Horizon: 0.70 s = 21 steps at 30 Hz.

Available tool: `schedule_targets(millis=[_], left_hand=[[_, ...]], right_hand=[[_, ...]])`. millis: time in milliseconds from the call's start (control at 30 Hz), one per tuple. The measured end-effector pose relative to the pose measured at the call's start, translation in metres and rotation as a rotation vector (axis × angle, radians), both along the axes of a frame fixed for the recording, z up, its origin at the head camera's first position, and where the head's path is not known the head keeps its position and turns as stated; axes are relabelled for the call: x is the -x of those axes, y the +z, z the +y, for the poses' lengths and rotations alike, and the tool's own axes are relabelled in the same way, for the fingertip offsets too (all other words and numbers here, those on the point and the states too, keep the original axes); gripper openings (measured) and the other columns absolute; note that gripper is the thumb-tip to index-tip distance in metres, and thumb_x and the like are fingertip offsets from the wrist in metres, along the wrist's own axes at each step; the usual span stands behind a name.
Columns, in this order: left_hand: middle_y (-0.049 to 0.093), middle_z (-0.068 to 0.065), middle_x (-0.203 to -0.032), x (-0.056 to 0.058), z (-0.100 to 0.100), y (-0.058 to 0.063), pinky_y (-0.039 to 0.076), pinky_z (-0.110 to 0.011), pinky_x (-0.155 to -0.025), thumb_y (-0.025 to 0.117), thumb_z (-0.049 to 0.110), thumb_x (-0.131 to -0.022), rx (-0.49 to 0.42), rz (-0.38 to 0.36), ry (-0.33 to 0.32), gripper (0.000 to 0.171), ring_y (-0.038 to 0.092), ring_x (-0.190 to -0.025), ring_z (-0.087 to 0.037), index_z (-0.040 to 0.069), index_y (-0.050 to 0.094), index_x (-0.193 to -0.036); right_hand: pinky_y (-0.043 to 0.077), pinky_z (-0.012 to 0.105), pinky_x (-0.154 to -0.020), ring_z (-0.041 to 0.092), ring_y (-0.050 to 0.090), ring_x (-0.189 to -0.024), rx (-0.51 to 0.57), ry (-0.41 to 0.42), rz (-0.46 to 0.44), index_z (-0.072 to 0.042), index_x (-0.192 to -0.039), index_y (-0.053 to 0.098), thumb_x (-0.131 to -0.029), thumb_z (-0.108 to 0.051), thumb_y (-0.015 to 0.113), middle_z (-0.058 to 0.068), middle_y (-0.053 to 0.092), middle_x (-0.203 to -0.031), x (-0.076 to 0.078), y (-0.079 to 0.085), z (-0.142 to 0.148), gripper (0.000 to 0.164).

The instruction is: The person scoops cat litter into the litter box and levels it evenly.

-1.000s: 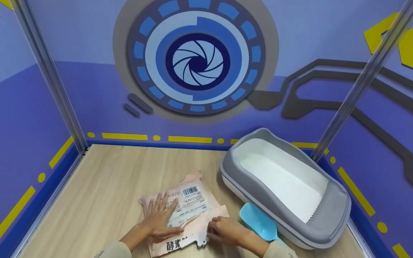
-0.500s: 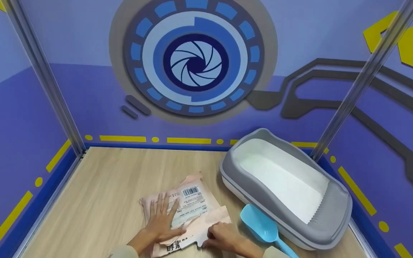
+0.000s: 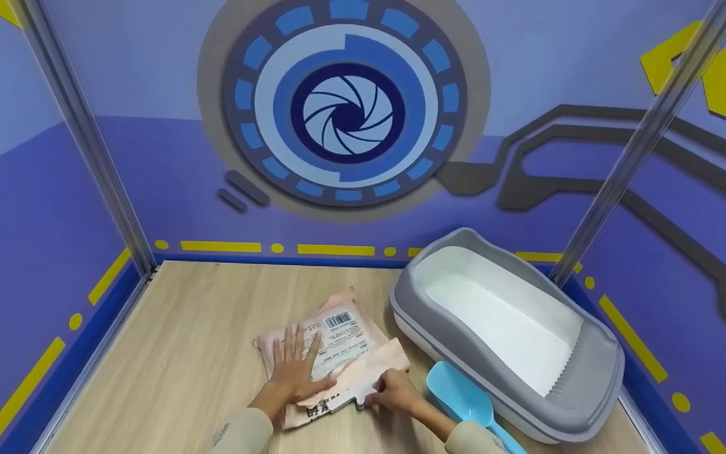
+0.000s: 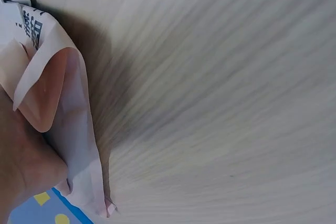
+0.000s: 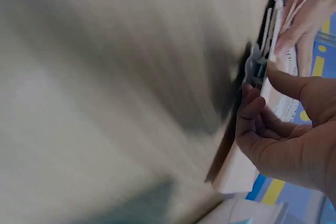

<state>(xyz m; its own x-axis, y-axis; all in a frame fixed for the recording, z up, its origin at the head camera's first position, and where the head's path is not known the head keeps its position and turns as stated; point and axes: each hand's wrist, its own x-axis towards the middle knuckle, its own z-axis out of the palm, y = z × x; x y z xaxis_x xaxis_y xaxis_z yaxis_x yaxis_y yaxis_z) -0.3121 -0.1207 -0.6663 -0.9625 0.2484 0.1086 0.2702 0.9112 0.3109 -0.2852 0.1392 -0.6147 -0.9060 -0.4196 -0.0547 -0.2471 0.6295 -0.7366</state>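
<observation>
A pink printed pouch (image 3: pixel 379 362) with a barcode lies on the wooden table, its near end folded over. My left hand (image 3: pixel 292 378) rests spread and flat on the pouch, fingers straight. At the folded near edge sits a pale bag clip with dark edging (image 3: pixel 359 402). My right hand (image 3: pixel 397 391) pinches this clip at the pouch's edge. The right wrist view shows the thumb above the bag clip (image 5: pixel 256 69) and curled fingers under it. In the left wrist view, the side of the pouch (image 4: pixel 79 140) stands partly gaping at the fold.
Right of the pouch stands a grey-rimmed white litter tray (image 3: pixel 590 403), angled toward the back wall. A light blue scoop (image 3: pixel 464 394) lies against its near side, close to my right forearm. Patterned walls enclose the table (image 3: pixel 199 315) at the back and sides.
The pouch has shifted slightly away from me, together with both hands. My left hand stays spread on it, and my right hand stays at the clip along the folded edge.
</observation>
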Motion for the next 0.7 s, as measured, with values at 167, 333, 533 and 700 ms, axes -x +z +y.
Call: schedule_targets(millis=[167,333,533,700], left_hand=[[0.002,-0.029,-0.168,0.008,-0.002,0.004,0.001,-0.072,-0.119,0.048,0.079,-0.088,0.017,-0.045,0.001,0.102,-0.001,-0.155,-0.053,0.013,0.022,-0.162],[0.004,-0.03,-0.168,0.01,-0.007,0.006,0.001,-0.071,-0.12,0.041,0.063,-0.1,-0.009,-0.038,-0.01,0.082,0.001,-0.155,-0.053,0.012,0.023,-0.161],[0.007,-0.031,-0.167,0.005,-0.01,0.0,0.005,-0.07,-0.12,0.043,0.057,-0.101,-0.038,0.013,-0.029,0.077,0.006,-0.155,-0.052,0.01,0.026,-0.16],[0.007,-0.033,-0.166,-0.004,-0.011,-0.008,0.004,-0.067,-0.121,0.046,0.06,-0.099,-0.065,0.06,0.012,0.085,0.007,-0.155,-0.051,0.004,0.025,-0.159]], right_hand=[[0.031,0.019,-0.05,0.003,0.041,-0.054,0.102,-0.084,-0.032,-0.01,-0.067,0.055,-0.082,-0.006,0.077,-0.012,0.047,-0.06,-0.001,0.011,-0.005,0.026],[0.057,0.029,-0.058,0.007,0.058,-0.061,0.309,-0.13,-0.174,0.006,-0.094,0.058,-0.093,-0.006,0.066,0.007,0.065,-0.08,-0.007,0.02,-0.01,0.015],[0.062,0.037,-0.068,0.015,0.067,-0.068,0.523,-0.268,-0.356,0.011,-0.105,0.049,-0.095,-0.001,0.058,0.016,0.063,-0.092,-0.01,0.015,-0.023,0.018],[0.061,0.03,-0.071,0.015,0.069,-0.07,0.731,-0.363,-0.52,0.009,-0.109,0.046,-0.096,-0.001,0.056,0.011,0.063,-0.089,-0.009,0.011,-0.024,0.019]])
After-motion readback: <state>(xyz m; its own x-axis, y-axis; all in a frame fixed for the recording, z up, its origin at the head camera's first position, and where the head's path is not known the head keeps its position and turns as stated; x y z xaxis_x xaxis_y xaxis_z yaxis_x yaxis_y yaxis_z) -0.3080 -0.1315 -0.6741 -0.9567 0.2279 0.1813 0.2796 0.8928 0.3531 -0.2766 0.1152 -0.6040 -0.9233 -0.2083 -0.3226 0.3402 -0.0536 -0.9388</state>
